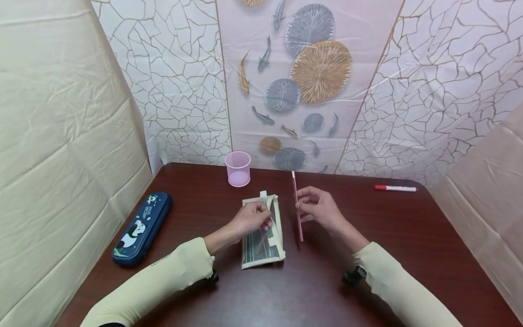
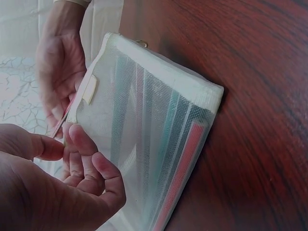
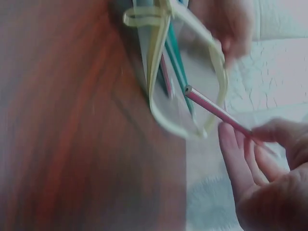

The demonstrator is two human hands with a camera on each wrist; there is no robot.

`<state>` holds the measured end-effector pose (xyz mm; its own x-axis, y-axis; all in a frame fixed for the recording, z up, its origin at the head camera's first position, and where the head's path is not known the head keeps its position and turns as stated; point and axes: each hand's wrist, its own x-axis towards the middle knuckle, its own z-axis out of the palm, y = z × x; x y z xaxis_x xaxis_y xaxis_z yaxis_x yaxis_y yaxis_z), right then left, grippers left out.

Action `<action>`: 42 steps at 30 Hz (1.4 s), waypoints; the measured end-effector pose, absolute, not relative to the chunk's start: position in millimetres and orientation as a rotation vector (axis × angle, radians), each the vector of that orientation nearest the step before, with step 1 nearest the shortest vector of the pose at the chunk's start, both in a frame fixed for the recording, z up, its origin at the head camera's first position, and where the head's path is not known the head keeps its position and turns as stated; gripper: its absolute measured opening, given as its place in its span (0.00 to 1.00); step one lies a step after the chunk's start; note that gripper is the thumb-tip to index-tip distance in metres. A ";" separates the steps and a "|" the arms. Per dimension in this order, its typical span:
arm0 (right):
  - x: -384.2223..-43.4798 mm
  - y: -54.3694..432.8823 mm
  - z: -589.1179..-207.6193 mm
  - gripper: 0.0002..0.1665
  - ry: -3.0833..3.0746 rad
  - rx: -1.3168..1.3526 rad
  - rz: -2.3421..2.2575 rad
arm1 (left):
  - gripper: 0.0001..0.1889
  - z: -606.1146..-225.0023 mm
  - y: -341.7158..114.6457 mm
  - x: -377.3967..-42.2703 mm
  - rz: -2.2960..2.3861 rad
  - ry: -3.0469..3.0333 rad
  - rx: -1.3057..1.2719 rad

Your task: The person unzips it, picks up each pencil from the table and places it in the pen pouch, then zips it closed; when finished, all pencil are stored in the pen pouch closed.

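Note:
A mesh zip pouch [image 1: 254, 252] with pale yellow edging lies in front of me on the table. My left hand [image 1: 252, 217] pinches the edge of its opening between thumb and forefinger, and the zip side gapes. Several pencils show through the mesh in the left wrist view, among them a red one [image 2: 185, 166]; a teal pencil [image 3: 176, 60] appears through the opening in the right wrist view. Just right of the pouch, my right hand [image 1: 323, 210] holds a pink pencil [image 1: 300, 229] near its middle. One end of that pencil overlaps the open mouth in the right wrist view.
A dark blue panda pencil case [image 1: 143, 227] lies at the table's left. Behind the pouch stands a pink mesh cup [image 1: 238, 175]. A red-capped white marker [image 1: 395, 188] is at the back right. Patterned cloth [image 1: 184, 81] hangs behind the table [image 1: 408, 245].

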<state>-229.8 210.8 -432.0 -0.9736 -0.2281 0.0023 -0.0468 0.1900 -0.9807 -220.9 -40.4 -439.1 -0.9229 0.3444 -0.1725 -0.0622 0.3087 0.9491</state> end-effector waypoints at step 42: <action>-202.4 150.1 -455.3 0.21 2.182 0.000 -1.899 | 0.06 -446.0 -32.2 -222.4 1.573 2.378 0.280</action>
<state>-202.4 150.1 -455.3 -0.9691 -0.1619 -0.1862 0.1621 0.1512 -0.9751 -222.4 -32.2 -446.0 -0.9432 0.3091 -0.1216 0.0090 0.3897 0.9209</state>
